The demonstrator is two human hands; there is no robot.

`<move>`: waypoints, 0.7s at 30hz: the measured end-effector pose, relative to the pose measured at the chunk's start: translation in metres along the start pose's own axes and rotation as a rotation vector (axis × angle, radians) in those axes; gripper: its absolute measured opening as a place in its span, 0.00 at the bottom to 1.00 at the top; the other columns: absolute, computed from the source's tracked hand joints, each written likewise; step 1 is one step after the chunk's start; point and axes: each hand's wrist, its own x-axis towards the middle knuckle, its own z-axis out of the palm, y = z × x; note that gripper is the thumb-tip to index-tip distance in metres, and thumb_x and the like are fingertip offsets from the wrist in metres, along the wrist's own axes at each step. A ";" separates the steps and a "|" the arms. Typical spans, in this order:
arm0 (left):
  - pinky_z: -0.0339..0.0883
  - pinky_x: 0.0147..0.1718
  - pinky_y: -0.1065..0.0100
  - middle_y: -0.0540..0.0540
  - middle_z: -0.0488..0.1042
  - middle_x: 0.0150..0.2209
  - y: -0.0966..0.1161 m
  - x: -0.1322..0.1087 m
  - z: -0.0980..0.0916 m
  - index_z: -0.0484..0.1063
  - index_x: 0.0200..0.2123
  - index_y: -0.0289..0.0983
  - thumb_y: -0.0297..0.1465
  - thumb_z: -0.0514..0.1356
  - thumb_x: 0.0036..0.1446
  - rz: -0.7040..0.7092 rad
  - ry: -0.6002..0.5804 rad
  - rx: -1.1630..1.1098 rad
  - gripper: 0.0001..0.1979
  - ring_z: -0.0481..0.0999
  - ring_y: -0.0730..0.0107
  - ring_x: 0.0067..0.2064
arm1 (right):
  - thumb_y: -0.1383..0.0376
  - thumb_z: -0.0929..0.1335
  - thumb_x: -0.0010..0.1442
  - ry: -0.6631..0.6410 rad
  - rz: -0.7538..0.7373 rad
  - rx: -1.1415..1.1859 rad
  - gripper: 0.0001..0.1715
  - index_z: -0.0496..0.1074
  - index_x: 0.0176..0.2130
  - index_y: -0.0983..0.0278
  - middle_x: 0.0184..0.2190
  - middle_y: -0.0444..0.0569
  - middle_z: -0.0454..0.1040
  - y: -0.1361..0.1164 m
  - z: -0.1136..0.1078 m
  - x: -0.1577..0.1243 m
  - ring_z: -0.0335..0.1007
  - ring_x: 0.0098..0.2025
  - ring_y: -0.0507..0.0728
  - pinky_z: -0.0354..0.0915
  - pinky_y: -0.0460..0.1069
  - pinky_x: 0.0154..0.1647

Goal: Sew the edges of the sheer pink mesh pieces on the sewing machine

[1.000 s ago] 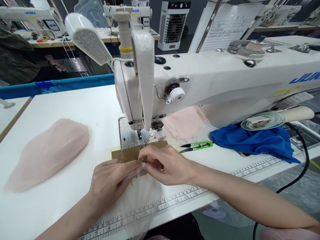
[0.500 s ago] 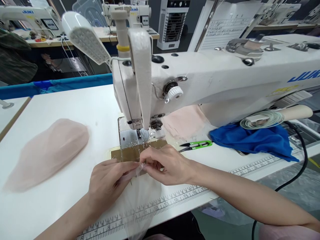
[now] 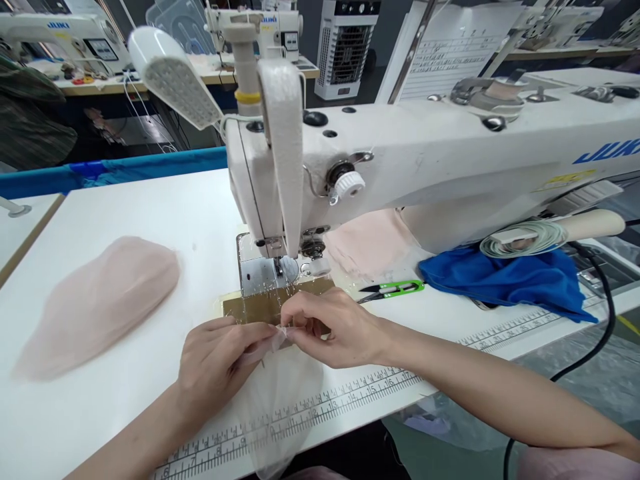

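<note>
Nearest the wearer, the sheer pale fabric hangs from the fingers across the printed ruler scale and drops past the table's front edge. Just beyond, the left hand has its index finger and thumb closed on the fabric's gathered edge, while the right hand pinches the same edge right beside it, its other fingers curled in. Over the last second very little changes: both pinches stay at nearly the same spot, and slightly more of the bunched fold shows under the left fingers, which suggests small fingertip work on that edge rather than any shift of the whole piece. Past the fingertips lies the brown plate, strewn with thread ends, and then the silver needle plate; the fabric appears to be in front of the needle area, not under it. Bare white tabletop gives the left hand sideways room before the pink sheer piece. Room is tighter to the right, where the green thread snips lie near the right hand, with the blue cloth farther along. The JUKI sewing machine bounds the space above and behind; beyond it stands an air cooler.
</note>
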 end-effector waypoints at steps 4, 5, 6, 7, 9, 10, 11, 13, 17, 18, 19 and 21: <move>0.58 0.18 0.77 0.56 0.70 0.18 0.000 -0.001 0.001 0.69 0.36 0.35 0.28 0.57 0.65 0.007 0.006 -0.008 0.04 0.61 0.81 0.16 | 0.71 0.62 0.62 0.017 -0.044 0.020 0.04 0.63 0.37 0.63 0.20 0.34 0.65 -0.001 0.000 0.001 0.57 0.18 0.44 0.55 0.39 0.18; 0.58 0.18 0.77 0.56 0.70 0.18 0.000 -0.001 0.002 0.69 0.36 0.35 0.28 0.57 0.65 0.004 0.011 -0.009 0.04 0.62 0.81 0.17 | 0.72 0.62 0.61 0.019 -0.057 0.030 0.05 0.63 0.37 0.63 0.20 0.35 0.65 -0.001 0.000 0.000 0.58 0.18 0.43 0.55 0.39 0.18; 0.59 0.19 0.77 0.56 0.70 0.18 0.000 -0.001 0.002 0.68 0.36 0.35 0.29 0.57 0.65 0.000 0.014 -0.008 0.04 0.62 0.81 0.17 | 0.72 0.62 0.61 0.015 -0.063 0.037 0.05 0.63 0.37 0.63 0.20 0.35 0.66 -0.001 0.000 0.000 0.58 0.18 0.43 0.55 0.39 0.18; 0.59 0.19 0.77 0.56 0.70 0.19 0.000 -0.001 0.002 0.68 0.36 0.35 0.29 0.57 0.65 -0.003 0.022 -0.004 0.04 0.63 0.81 0.18 | 0.72 0.62 0.61 0.007 -0.060 0.040 0.04 0.63 0.38 0.63 0.21 0.35 0.66 -0.001 0.000 0.000 0.59 0.19 0.43 0.55 0.39 0.18; 0.58 0.18 0.77 0.56 0.71 0.19 0.000 -0.001 0.002 0.68 0.36 0.36 0.29 0.57 0.65 -0.006 0.024 -0.001 0.04 0.64 0.81 0.18 | 0.70 0.62 0.62 -0.012 -0.022 0.036 0.03 0.63 0.39 0.63 0.20 0.35 0.65 0.000 0.000 -0.001 0.59 0.19 0.44 0.56 0.40 0.18; 0.58 0.18 0.77 0.56 0.71 0.19 0.000 -0.001 0.002 0.68 0.36 0.36 0.29 0.57 0.65 -0.004 0.022 -0.005 0.04 0.64 0.81 0.17 | 0.69 0.62 0.62 -0.023 0.001 0.034 0.04 0.64 0.39 0.63 0.20 0.34 0.65 0.000 0.000 -0.001 0.59 0.18 0.45 0.56 0.40 0.18; 0.57 0.18 0.77 0.56 0.71 0.19 0.000 -0.001 0.001 0.68 0.36 0.36 0.29 0.57 0.65 0.000 0.015 -0.011 0.03 0.63 0.81 0.17 | 0.68 0.62 0.62 -0.033 0.020 0.032 0.04 0.65 0.40 0.63 0.19 0.34 0.64 0.000 -0.001 -0.001 0.58 0.18 0.45 0.56 0.40 0.18; 0.56 0.17 0.77 0.56 0.71 0.19 0.000 0.000 0.000 0.68 0.37 0.36 0.28 0.56 0.65 0.011 -0.005 -0.026 0.02 0.63 0.81 0.16 | 0.68 0.62 0.62 -0.048 0.037 0.030 0.06 0.66 0.41 0.63 0.18 0.34 0.65 0.000 -0.001 -0.001 0.59 0.19 0.45 0.58 0.41 0.19; 0.56 0.17 0.77 0.57 0.71 0.19 0.001 0.002 0.000 0.67 0.38 0.37 0.28 0.57 0.64 0.013 0.005 -0.027 0.01 0.63 0.81 0.16 | 0.69 0.63 0.61 -0.019 0.005 0.016 0.06 0.68 0.39 0.64 0.18 0.35 0.67 0.000 -0.001 -0.001 0.61 0.19 0.45 0.59 0.40 0.20; 0.56 0.16 0.77 0.57 0.72 0.19 0.001 0.002 0.000 0.67 0.38 0.38 0.28 0.57 0.64 0.009 0.015 -0.021 0.01 0.63 0.81 0.16 | 0.69 0.63 0.62 0.006 -0.011 0.015 0.05 0.68 0.39 0.64 0.18 0.35 0.67 0.000 -0.001 -0.001 0.61 0.19 0.44 0.59 0.40 0.20; 0.55 0.16 0.77 0.57 0.72 0.19 0.002 0.002 0.000 0.67 0.37 0.38 0.28 0.57 0.64 0.004 0.020 -0.015 0.02 0.63 0.81 0.16 | 0.68 0.64 0.62 0.032 -0.030 0.011 0.04 0.68 0.38 0.64 0.18 0.35 0.67 0.000 -0.001 0.000 0.61 0.19 0.44 0.59 0.39 0.20; 0.53 0.16 0.77 0.57 0.71 0.18 0.002 0.002 0.001 0.67 0.36 0.38 0.29 0.56 0.65 -0.012 0.019 0.003 0.03 0.63 0.82 0.16 | 0.67 0.64 0.64 0.067 -0.068 -0.003 0.03 0.68 0.37 0.65 0.19 0.36 0.68 0.001 0.000 0.000 0.62 0.20 0.44 0.60 0.39 0.21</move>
